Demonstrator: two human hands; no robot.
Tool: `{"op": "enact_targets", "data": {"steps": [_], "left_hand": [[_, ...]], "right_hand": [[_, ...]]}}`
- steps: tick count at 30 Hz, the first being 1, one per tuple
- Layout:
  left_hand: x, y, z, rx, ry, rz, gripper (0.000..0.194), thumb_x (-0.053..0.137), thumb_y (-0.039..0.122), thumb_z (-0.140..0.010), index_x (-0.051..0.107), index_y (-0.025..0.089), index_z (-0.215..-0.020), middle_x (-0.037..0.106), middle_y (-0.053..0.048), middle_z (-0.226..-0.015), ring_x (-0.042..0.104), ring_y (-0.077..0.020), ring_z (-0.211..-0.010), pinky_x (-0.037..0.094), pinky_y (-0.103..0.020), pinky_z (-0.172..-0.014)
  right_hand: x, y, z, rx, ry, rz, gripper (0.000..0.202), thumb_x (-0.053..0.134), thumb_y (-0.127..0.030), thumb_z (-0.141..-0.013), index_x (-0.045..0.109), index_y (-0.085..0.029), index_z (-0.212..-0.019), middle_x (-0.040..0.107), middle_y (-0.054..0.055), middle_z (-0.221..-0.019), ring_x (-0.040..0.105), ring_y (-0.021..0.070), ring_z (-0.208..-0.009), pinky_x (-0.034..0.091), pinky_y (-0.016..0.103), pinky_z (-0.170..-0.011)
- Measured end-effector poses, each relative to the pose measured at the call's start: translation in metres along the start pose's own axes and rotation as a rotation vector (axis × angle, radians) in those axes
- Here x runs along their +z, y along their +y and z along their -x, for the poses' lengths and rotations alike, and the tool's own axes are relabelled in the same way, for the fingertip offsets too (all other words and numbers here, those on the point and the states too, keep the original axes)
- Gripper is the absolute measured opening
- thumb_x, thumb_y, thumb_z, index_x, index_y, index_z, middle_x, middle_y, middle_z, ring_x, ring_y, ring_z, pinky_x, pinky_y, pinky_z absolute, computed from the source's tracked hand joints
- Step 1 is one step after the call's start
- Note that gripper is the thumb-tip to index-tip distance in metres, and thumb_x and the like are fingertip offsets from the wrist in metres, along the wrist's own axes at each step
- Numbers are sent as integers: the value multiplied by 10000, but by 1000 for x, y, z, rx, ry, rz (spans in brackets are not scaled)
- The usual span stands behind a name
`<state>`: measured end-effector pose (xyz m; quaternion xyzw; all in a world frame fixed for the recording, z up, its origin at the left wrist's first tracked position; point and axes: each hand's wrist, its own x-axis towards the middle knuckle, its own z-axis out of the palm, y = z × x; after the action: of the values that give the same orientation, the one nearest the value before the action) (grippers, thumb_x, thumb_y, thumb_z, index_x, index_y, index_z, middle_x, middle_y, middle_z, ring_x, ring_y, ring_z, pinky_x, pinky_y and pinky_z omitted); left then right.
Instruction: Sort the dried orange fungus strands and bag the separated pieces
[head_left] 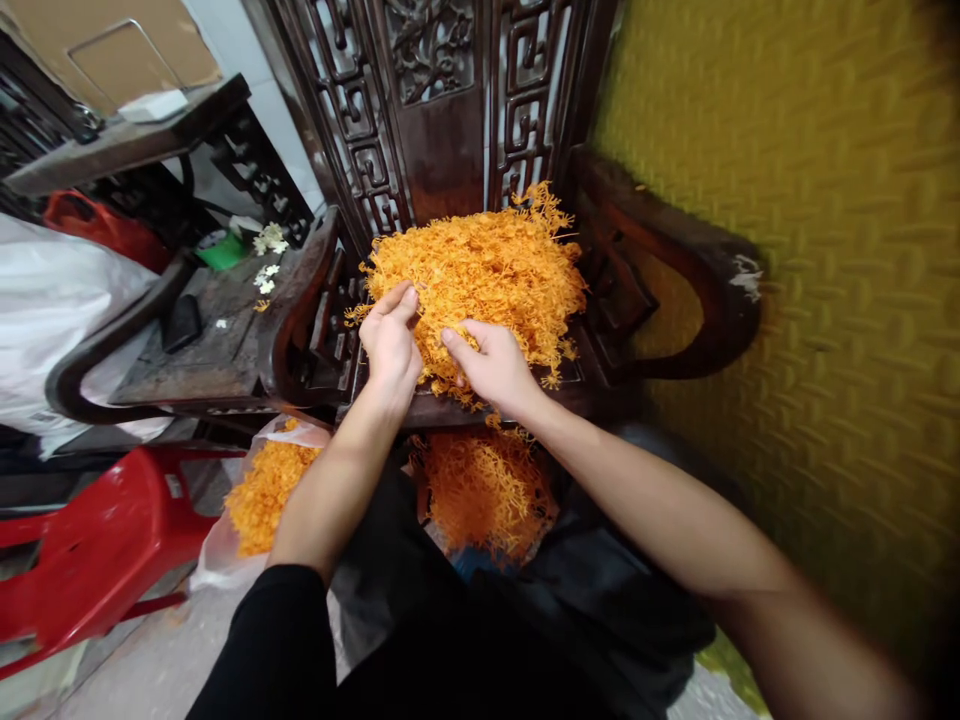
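Observation:
A big heap of small orange, stringy pieces (487, 270), which look like parts of artificial flowers, covers the seat of a carved dark wooden armchair (442, 150). My left hand (391, 340) is at the heap's front left edge, thumb and fingers pinched together; whatever is between them is too small to make out. Close by on the right, my right hand (495, 365) has its thumb and fingers closed on an orange stringy piece in front of the heap. The two hands are apart. Below the seat edge, between my legs, lies another mass of orange pieces (487, 490).
At left, a clear plastic bag (221, 570) holds more orange pieces beside a red plastic chair (105, 550). A second wooden seat (202, 370) bears a green roll (221, 250), a dark wallet-like object (181, 323) and pale flower pieces (266, 275). A yellow textured surface (810, 250) stands at right.

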<state>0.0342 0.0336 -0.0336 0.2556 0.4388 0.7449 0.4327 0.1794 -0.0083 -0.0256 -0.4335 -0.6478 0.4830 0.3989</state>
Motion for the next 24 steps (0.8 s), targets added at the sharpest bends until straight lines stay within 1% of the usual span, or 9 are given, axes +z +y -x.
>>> {"op": "enact_targets", "data": {"steps": [3,5,9,11,13,17,18,22,24], "left_hand": [[2,-5,-11,-5,8,-4,157,818,103,-740,786,170,-878,782,-50,-922,720,-185,-983,541,-336,-956],[1,-6,-25,8,47,-23,163,819,128,-751,785,175,-903,790,-58,-972,720,-194,-1018,545,-326,-947],[-8,-2,-53,32,173,-36,195,845,236,-766,772,186,-939,788,-74,-1086,723,-192,-1034,549,-329,-938],[-11,1,-53,-27,108,-63,245,876,265,-737,770,187,-943,784,-79,-1096,726,-194,-1017,554,-347,-930],[-10,2,-42,-61,-14,-90,299,914,284,-701,773,188,-947,780,-81,-1088,720,-209,-1025,558,-365,-924],[5,5,-8,-10,-246,-96,397,948,331,-687,783,216,-1028,761,-83,-1170,692,-237,-1098,562,-392,-935],[8,6,-2,-14,-286,-93,402,947,328,-691,783,224,-1043,756,-80,-1194,687,-236,-1103,563,-392,-932],[12,9,8,-76,-328,-109,340,916,282,-719,789,222,-1029,756,-86,-1208,687,-219,-1059,562,-374,-892],[11,9,9,-92,-328,-133,317,896,268,-739,790,214,-1033,759,-97,-1203,687,-217,-1033,554,-372,-875]], "right_hand": [[4,-2,-5,133,-44,-219,288,569,-383,-1002,577,-192,-786,507,-42,-600,512,99,-445,403,248,-464],[4,-5,-4,236,-90,-365,256,586,-359,-989,598,-181,-805,501,-50,-605,475,76,-411,337,224,-397],[-3,-8,1,329,-285,-387,253,614,-351,-967,606,-177,-783,534,-41,-568,489,76,-390,209,203,-324],[-11,-6,1,322,-318,-327,248,635,-358,-957,626,-174,-792,630,0,-623,562,93,-440,222,199,-325],[-21,-3,-1,289,-272,-274,241,671,-376,-937,654,-171,-812,698,36,-681,587,102,-477,227,203,-342],[-37,2,-4,237,-150,-242,272,712,-426,-903,736,-164,-836,645,7,-562,346,60,-380,170,235,-369],[-39,2,-4,237,-132,-262,272,717,-430,-897,751,-164,-850,647,6,-571,335,59,-386,169,237,-374],[-41,7,-6,267,-95,-403,256,730,-336,-862,775,-206,-1078,738,43,-818,509,94,-516,215,229,-394],[-41,12,-9,298,-73,-454,327,683,-255,-861,761,-233,-1178,717,36,-828,525,105,-543,226,225,-401]]}}
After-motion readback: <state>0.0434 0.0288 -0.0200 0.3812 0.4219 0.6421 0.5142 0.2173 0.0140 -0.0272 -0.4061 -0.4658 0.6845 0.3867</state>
